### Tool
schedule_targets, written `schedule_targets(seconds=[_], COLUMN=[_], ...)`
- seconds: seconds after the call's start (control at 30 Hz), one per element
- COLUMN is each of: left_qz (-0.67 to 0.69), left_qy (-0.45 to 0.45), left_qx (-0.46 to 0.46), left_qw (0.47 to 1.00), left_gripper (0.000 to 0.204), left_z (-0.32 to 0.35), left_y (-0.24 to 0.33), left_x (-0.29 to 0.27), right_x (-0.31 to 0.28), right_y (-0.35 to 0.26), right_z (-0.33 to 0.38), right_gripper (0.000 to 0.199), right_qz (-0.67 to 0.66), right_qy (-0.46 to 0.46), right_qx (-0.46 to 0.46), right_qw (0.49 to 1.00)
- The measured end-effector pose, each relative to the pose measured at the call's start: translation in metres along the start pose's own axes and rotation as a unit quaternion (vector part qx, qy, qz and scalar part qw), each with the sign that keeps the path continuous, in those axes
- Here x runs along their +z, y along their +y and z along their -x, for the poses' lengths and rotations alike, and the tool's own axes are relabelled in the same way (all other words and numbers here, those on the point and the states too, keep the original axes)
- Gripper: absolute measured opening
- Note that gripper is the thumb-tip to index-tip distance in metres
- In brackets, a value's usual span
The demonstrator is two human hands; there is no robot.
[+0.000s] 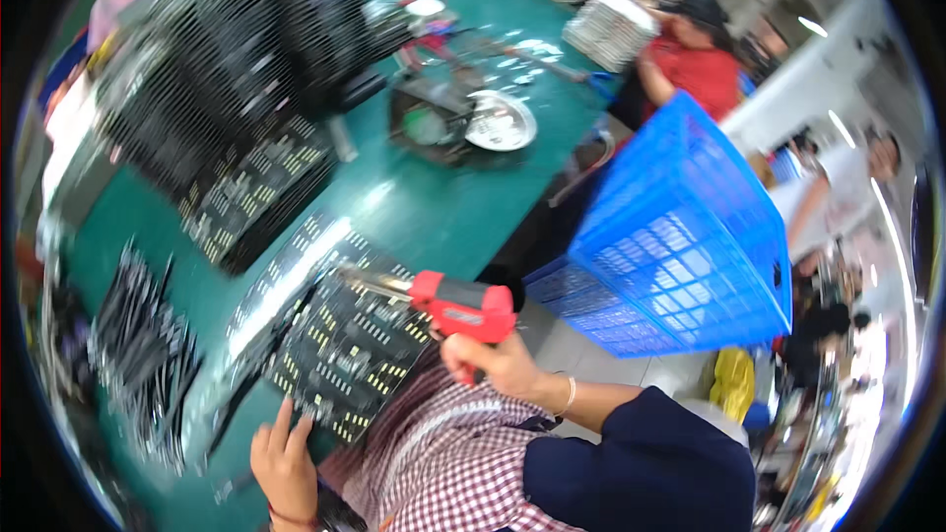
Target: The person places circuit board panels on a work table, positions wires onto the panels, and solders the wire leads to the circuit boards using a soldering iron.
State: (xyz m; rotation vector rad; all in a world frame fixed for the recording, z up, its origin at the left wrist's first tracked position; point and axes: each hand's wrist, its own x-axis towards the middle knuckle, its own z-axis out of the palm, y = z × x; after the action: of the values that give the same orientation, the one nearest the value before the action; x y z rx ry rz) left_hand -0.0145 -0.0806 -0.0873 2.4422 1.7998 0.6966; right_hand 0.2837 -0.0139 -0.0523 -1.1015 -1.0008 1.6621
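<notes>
My right hand [493,363] is wrapped round the grip of a red and black pistol-shaped soldering gun [463,305]. Its slender metal tip points left over the upper part of a black circuit board panel [347,355] dotted with small pale yellow rectangles. My left hand [284,463] has its fingers stretched out, the fingertips at the panel's lower left corner. Beside the panel's left edge lie dark wires [246,389]. Glare and blur hide the exact spot under the tip.
A bundle of black wires [148,355] lies left on the green table [434,207]. Tall stacks of black panels [236,49] stand behind. Farther back are a dark holder [424,123] and a white dish [501,121]. A blue crate [680,236] stands right; people work nearby.
</notes>
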Motion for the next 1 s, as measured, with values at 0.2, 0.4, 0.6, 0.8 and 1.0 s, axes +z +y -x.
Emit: schedule_targets(seconds=[0.2, 0.4, 0.6, 0.8, 1.0], left_qz=[0.006, -0.059, 0.580, 0.112, 0.343], left_qy=[-0.087, 0.035, 0.267, 0.688, 0.461], left_qx=[-0.031, -0.042, 0.168, 0.172, 0.323], left_qw=[0.996, 0.997, 0.751, 0.696, 0.752], left_gripper=[0.037, 0.034, 0.025, 0.030, 0.040], left_z=[-0.010, -0.014, -0.042, -0.013, -0.041], left_y=[0.032, 0.061, 0.133, 0.095, 0.132], left_x=[-0.025, -0.043, -0.066, -0.026, -0.039], right_x=[-0.002, 0.015, 0.018, 0.003, 0.000], right_y=[0.014, 0.021, 0.025, 0.010, 0.005], right_z=[0.001, -0.012, -0.021, -0.010, -0.017], right_gripper=[0.024, 0.025, 0.028, 0.024, 0.026], right_qz=[-0.020, -0.055, -0.097, -0.097, -0.081], right_qy=[0.015, 0.020, 0.039, 0.073, 0.056], right_qx=[-0.037, -0.053, -0.076, -0.089, -0.083], right_qw=[0.999, 0.997, 0.992, 0.989, 0.992])
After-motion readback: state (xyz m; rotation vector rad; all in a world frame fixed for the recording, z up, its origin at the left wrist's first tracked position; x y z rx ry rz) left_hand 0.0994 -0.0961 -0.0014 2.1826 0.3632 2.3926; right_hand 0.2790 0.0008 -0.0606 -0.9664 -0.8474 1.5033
